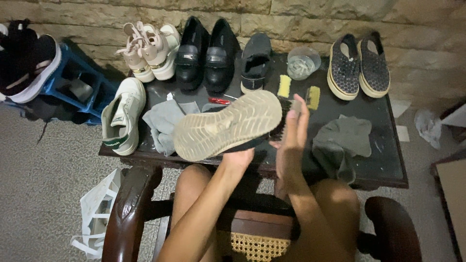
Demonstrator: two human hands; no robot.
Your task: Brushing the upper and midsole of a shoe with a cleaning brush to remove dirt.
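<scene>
My left hand grips a black shoe from underneath, with its pale ridged sole turned up toward me. My right hand is closed around a brush with dark bristles, and the bristles press against the right end of the shoe. Both hands are raised above the front edge of a dark low table, over my knees.
On the table are a white sneaker, beige platform sneakers, black loafers, a single black shoe, a clear tub, two yellow brushes, patterned slip-ons and grey cloths. Wooden chair arms flank my legs.
</scene>
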